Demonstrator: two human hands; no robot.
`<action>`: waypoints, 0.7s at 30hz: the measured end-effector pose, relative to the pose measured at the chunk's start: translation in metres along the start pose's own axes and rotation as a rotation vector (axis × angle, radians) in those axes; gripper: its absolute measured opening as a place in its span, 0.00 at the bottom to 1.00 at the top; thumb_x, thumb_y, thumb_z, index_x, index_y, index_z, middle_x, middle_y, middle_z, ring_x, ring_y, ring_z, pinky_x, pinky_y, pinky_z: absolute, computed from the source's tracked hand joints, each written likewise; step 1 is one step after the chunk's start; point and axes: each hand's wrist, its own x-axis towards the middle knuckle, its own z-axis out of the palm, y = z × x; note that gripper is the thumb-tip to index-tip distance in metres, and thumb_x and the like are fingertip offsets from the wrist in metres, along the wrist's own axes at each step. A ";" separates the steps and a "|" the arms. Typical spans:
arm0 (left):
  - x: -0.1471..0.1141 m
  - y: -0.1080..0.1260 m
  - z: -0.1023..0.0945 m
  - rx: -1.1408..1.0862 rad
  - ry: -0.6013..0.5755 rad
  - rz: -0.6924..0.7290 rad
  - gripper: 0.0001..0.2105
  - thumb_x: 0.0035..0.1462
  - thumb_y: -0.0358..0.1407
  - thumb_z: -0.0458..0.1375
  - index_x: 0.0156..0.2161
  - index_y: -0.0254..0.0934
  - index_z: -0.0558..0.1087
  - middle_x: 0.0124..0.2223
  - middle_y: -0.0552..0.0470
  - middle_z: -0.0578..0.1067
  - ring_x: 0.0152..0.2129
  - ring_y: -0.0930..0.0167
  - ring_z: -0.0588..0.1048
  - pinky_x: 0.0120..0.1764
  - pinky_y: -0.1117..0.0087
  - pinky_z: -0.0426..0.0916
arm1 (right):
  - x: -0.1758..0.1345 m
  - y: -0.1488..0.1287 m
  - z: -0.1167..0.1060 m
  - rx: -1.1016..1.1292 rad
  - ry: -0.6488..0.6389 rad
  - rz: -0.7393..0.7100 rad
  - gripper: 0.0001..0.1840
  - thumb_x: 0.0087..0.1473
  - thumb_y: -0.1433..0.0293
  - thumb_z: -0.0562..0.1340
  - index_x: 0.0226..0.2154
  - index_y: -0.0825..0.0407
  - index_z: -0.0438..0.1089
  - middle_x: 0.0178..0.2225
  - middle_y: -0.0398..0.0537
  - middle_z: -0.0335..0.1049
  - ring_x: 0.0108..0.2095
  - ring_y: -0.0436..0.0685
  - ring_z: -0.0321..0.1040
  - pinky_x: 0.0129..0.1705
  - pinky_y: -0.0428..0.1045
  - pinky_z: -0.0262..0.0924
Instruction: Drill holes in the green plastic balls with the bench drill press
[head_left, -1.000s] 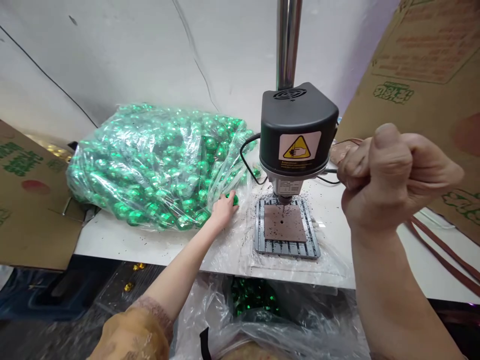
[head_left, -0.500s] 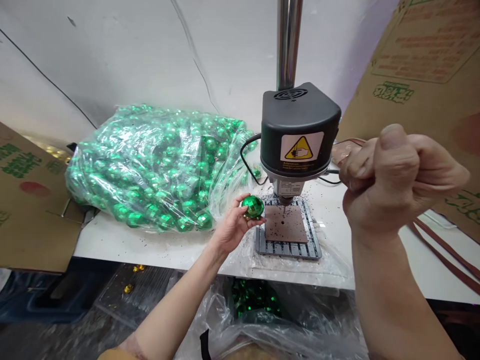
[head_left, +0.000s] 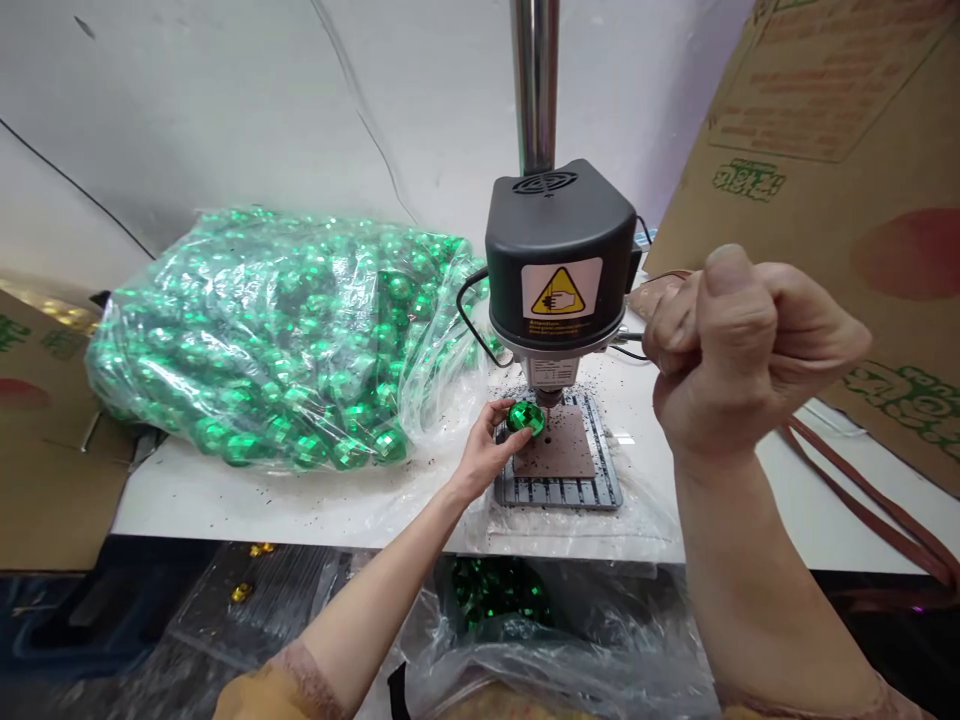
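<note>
My left hand (head_left: 486,450) pinches a shiny green faceted ball (head_left: 526,419) between thumb and fingers, beside the chuck of a small black drill press (head_left: 559,265). The ball sits over the left part of a brown square board (head_left: 562,455) with a dark hole in it. That board lies on the slotted grey base (head_left: 600,493), strewn with dark shavings. At the right, my right hand (head_left: 731,350) is closed in a fist around the drill press lever (head_left: 634,337), whose metal rod runs in at the knuckles; its grip is hidden.
A clear bag of green balls (head_left: 255,340) fills the left of the white table (head_left: 300,500). Another plastic bag (head_left: 600,660) with green balls hangs open below the front edge. Cardboard boxes (head_left: 810,200) flank both sides. A brown strap (head_left: 870,500) lies at the right.
My left hand has brought the green ball rightward, from beside the board to a place next to the drill chuck. My right hand stays closed on the lever. The view has shifted slightly.
</note>
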 end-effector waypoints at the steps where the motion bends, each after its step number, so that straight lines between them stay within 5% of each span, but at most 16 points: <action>1: 0.001 -0.001 0.001 0.016 -0.007 0.000 0.32 0.53 0.50 0.84 0.56 0.41 0.80 0.58 0.43 0.87 0.60 0.56 0.84 0.66 0.55 0.75 | 0.000 0.000 0.000 0.003 -0.001 -0.003 0.33 0.76 0.57 0.68 0.21 0.51 0.61 0.19 0.34 0.51 0.20 0.43 0.54 0.29 0.51 0.55; 21: 0.001 0.000 0.021 0.243 -0.075 0.118 0.29 0.49 0.46 0.87 0.52 0.43 0.83 0.53 0.45 0.86 0.63 0.47 0.82 0.76 0.40 0.68 | -0.001 -0.003 0.001 -0.005 -0.005 -0.009 0.34 0.76 0.57 0.67 0.21 0.51 0.59 0.19 0.34 0.50 0.20 0.43 0.52 0.30 0.51 0.53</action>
